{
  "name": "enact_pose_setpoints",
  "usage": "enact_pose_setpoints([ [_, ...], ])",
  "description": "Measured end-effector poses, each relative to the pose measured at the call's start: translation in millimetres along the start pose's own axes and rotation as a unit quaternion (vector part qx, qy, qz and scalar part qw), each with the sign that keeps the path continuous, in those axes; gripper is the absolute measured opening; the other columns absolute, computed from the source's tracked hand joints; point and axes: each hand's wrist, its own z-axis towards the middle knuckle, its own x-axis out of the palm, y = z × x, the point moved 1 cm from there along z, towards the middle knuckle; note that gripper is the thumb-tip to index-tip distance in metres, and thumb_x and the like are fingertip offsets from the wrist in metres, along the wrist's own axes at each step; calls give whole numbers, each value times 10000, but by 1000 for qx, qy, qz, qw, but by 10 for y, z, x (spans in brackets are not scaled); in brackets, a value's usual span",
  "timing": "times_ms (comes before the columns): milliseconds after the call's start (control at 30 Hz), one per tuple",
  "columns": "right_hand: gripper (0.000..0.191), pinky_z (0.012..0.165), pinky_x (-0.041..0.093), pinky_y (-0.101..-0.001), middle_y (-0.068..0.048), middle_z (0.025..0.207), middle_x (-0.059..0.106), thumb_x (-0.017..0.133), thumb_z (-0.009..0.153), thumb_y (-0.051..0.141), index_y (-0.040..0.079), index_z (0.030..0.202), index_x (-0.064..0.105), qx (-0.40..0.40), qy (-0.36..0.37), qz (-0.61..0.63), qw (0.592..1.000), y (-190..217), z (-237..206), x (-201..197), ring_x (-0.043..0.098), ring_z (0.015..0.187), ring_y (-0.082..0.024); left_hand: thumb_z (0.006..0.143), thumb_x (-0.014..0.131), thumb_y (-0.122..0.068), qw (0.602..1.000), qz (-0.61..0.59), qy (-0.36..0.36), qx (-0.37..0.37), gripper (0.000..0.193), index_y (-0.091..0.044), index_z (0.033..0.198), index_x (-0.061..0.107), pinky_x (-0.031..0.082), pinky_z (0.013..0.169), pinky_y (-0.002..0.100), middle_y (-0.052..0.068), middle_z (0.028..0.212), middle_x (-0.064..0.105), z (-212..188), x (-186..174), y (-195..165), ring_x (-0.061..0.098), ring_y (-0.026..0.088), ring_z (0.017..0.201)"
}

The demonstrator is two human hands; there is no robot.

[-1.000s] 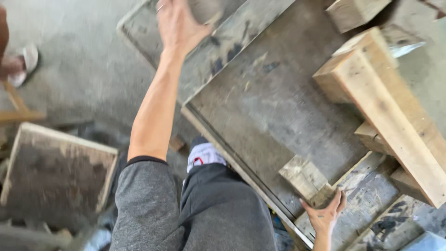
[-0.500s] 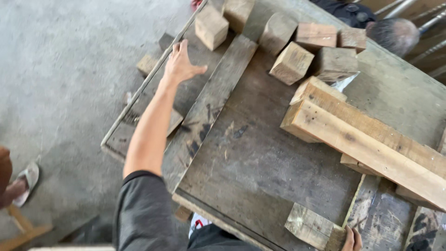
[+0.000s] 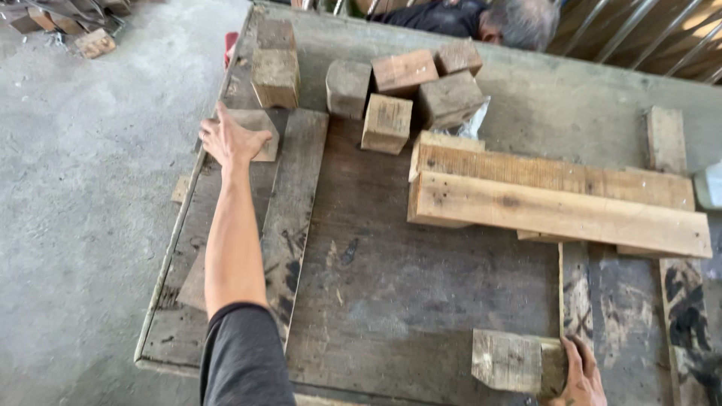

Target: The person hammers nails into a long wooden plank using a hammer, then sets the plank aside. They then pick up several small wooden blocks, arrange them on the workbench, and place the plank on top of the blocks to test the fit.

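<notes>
1. The left hand [image 3: 229, 139] is stretched out to the far left edge of the worktable [image 3: 421, 301]. Its fingers are spread over a flat wooden block [image 3: 259, 128], touching it but not closed round it.
2. That block lies at the far end of a long grey plank [image 3: 297, 203], just short of the taller blocks, probably where an outstretched arm can still get to it.
3. The right hand [image 3: 579, 376] is at the near edge, fingers curled against the end of a short pale offcut [image 3: 511, 361]. The thumb is hidden, so it cannot be told whether the offcut is clamped or only steadied.
4. A cluster of cut blocks [image 3: 387, 120] stands along the far edge, packed close, apparently sorted as stock.
5. Two long pale boards [image 3: 556, 203] are stacked across the right half, one overlapping the other, and are touched by neither hand.
6. A second person's grey-haired head [image 3: 519, 22] shows beyond the far edge.
7. Against the frame half a second earlier, the left hand was in the air over the left planks and is now down on the block. The right hand is on the same offcut. The view has swung to take in more of the tabletop.
</notes>
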Motion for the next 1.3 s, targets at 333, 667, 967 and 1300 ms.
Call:
enact_pose_setpoints([
  [333, 1208, 1230, 336, -524, -252, 1617, 296, 882, 494, 184, 68, 1556, 318, -45, 3, 25, 999, 108, -332, -227, 318, 1496, -478, 751, 957, -306, 906, -243, 54, 343, 1127, -157, 1619, 255, 388, 1153, 586, 219, 1454, 298, -3871, 641, 454, 355, 395, 1382],
  [667, 1179, 1218, 340, -533, -225, 1613, 285, 933, 562, 214, 104, 1563, 321, -44, 2, 47, 998, 277, -348, -371, 334, 1475, -495, 452, 988, -357, 847, -101, 290, 434, 1331, -67, 1527, 259, 288, 1177, 602, 274, 1505, 318, -5309, 808, 202, 347, 458, 1396],
  [967, 1189, 1184, 357, -545, -201, 1618, 292, 961, 577, 242, 129, 1580, 333, -38, -3, 63, 997, 125, -406, -314, 360, 1433, -475, 393, 894, -109, 741, -72, 396, 537, 1311, -30, 1514, 218, 343, 1198, 524, 205, 1490, 385, -5007, 1142, -320, 350, 444, 1413],
  [1300, 1216, 1153, 371, -552, -170, 1606, 286, 968, 532, 226, 144, 1566, 335, -30, 9, 62, 998, 181, -385, -373, 368, 1417, -471, 521, 862, -180, 754, -6, 431, 496, 1179, -53, 1530, 267, 403, 1190, 482, 180, 1502, 382, -5149, 1022, -625, 387, 436, 1384],
])
